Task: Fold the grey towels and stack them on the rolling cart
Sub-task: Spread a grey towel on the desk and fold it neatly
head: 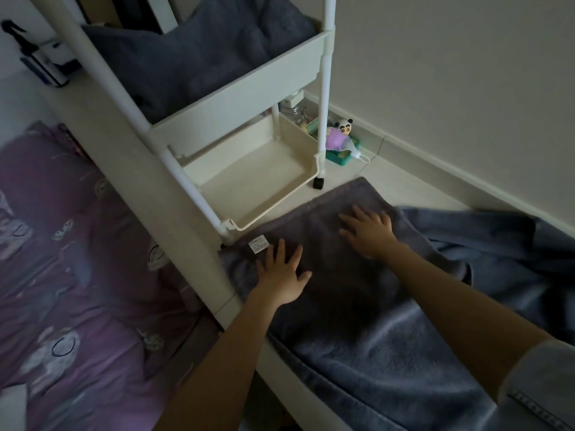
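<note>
Both palms flat on the towel (326, 244), which lies on the floor just in front of the cart (255, 194). Left hand (281, 275) sits near the towel's left edge, just beside the white tag (259, 245). Right hand (368, 231) is further up and to the right, near the fold's far side. Fingers of both hands are spread wide and pressed down on the cloth; nothing is pinched.

Reason for this hold, as I judge it: open palms flatten the layer and push out creases, so the fold sits square before the next one. Hands apart cover more width at once.

The towel overlaps the blue-grey cloth (466, 290) bunched to my right and under my forearms; whether that is another towel waiting or part of the same one, I cannot tell.

Cart state: top tray (249, 85) already holds a heap of dark grey fabric. Bottom tray (249, 178) looks bare. Cart stands against the bed (62, 244), close enough that the lift from floor to tray is short.

Judgement: mid-fold, smoothing step. Stacking of this towel not yet done.
</note>
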`<action>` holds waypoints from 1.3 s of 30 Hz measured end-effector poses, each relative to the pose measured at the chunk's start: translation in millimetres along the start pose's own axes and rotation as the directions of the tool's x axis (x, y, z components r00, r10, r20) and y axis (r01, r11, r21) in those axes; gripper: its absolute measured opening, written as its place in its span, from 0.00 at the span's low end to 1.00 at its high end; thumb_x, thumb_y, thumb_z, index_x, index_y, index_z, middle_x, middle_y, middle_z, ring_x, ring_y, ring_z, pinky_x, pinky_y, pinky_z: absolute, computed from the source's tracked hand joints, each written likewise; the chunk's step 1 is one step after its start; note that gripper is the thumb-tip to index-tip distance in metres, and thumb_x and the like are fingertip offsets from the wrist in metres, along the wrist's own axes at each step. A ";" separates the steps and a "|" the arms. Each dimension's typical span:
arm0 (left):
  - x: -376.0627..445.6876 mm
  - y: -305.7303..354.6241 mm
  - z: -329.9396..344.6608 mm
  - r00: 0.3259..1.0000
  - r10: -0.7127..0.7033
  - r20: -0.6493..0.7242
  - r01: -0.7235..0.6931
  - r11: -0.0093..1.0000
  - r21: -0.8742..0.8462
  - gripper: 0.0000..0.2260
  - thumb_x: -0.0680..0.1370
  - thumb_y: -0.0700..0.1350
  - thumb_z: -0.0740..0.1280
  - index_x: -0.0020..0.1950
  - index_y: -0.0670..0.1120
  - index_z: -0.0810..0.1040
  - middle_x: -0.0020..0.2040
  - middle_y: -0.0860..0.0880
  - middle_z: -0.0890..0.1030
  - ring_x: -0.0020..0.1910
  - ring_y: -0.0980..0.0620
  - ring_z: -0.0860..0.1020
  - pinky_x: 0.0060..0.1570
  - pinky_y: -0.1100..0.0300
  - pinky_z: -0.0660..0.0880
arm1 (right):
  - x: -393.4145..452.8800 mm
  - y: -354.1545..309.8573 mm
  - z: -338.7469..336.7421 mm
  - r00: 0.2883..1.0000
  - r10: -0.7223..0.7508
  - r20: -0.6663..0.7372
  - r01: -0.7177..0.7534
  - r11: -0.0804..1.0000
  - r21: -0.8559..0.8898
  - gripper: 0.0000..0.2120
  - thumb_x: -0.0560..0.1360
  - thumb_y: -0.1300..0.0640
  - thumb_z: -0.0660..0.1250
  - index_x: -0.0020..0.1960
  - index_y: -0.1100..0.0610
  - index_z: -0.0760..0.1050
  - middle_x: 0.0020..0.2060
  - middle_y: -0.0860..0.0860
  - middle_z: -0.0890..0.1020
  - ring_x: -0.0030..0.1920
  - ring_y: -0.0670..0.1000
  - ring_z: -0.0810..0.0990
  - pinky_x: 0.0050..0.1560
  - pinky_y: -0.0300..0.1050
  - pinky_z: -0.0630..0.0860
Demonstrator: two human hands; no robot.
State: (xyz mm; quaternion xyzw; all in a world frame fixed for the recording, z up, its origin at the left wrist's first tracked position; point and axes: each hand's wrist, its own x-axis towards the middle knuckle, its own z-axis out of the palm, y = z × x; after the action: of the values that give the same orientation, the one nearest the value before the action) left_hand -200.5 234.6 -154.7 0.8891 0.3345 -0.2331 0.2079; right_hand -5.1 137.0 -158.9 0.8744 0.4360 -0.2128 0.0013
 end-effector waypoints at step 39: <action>-193.9 169.0 153.4 0.596 0.647 0.476 -0.538 0.761 -0.362 0.13 0.76 0.52 0.68 0.57 0.48 0.79 0.51 0.48 0.81 0.52 0.52 0.77 0.54 0.59 0.74 | -427.0 2.7 166.2 0.549 0.836 -0.002 -0.633 0.418 0.652 0.16 0.76 0.49 0.62 0.59 0.56 0.75 0.55 0.57 0.70 0.57 0.60 0.71 0.59 0.47 0.69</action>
State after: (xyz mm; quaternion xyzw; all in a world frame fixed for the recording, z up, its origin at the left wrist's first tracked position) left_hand -255.2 -59.1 -134.7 0.8125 -0.0407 -0.3757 0.4439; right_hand -290.7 -221.2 -151.1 0.9513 -0.0938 -0.1632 -0.2439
